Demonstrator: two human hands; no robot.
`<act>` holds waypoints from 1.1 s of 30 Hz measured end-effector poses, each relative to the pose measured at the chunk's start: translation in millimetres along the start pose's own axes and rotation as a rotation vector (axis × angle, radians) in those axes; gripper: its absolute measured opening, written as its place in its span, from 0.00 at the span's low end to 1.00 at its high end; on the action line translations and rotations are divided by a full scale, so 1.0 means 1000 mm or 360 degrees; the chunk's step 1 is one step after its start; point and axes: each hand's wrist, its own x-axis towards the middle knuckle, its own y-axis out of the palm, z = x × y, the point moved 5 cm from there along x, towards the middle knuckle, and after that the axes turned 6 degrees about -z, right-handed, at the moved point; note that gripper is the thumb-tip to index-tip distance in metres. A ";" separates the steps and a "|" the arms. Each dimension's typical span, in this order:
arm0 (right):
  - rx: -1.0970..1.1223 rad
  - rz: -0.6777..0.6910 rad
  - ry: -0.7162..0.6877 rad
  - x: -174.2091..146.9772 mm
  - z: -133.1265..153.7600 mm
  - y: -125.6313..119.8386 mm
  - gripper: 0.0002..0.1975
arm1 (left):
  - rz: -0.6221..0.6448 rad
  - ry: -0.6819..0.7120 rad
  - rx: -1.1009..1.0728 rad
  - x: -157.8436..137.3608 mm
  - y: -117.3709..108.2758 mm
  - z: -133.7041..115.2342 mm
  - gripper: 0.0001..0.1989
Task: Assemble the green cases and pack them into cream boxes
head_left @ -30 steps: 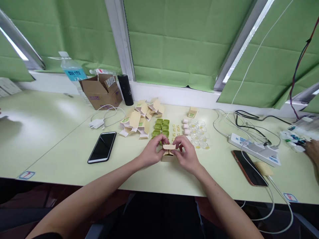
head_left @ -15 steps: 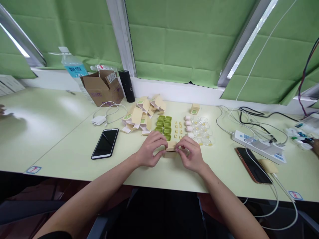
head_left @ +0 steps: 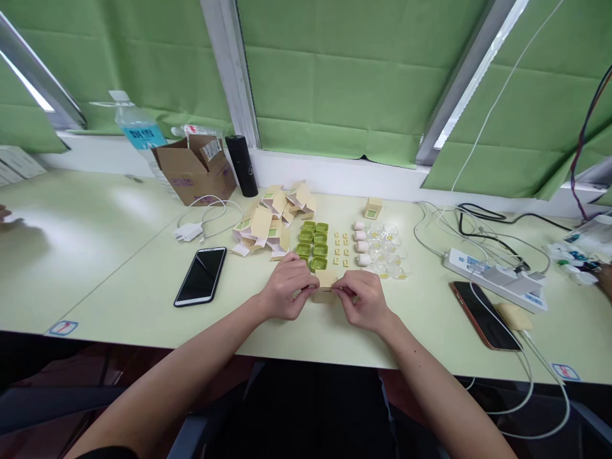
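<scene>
A small tan cardboard box [head_left: 326, 278] stands on the table before me. My left hand [head_left: 289, 287] pinches the left end of its lid edge, thumb and fingers together. At the right end of the same edge, my right hand [head_left: 363, 297] pinches with thumb and forefinger. The lid lies nearly level over the box, and its inside is hidden. Just behind are small green trays [head_left: 320, 249] in two columns, tiny yellow pieces [head_left: 345, 242], pinkish-white cylinders [head_left: 361, 247] and clear plastic cups [head_left: 391, 245] with yellow in them.
Flattened and half-folded tan boxes [head_left: 261, 224] lie back left; one closed box [head_left: 373, 208] stands at the back. A phone [head_left: 201, 276] lies left, another phone [head_left: 484, 315] right, beside a power strip [head_left: 495, 279] with cables. Other people's hands show at both edges.
My fingers have closed in along the lid's front edge, the right hand shifting slightly left. The dark gap under the lid has narrowed.
</scene>
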 end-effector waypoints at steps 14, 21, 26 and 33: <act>0.0163 0.0107 -0.0001 -0.001 0.001 -0.005 0.10 | -0.0060 0.0088 -0.0083 -0.004 0.000 0.002 0.09; 0.0114 0.0134 0.0129 -0.003 -0.003 -0.005 0.12 | -0.0041 -0.0058 -0.0015 -0.006 0.000 0.007 0.08; -0.0010 -0.0077 0.0225 -0.002 -0.010 -0.014 0.07 | -0.0226 -0.0306 0.0123 -0.004 -0.008 0.015 0.09; -0.0226 0.0443 0.0217 -0.001 -0.011 -0.003 0.16 | 0.0037 -0.0366 0.0063 -0.004 0.000 0.018 0.19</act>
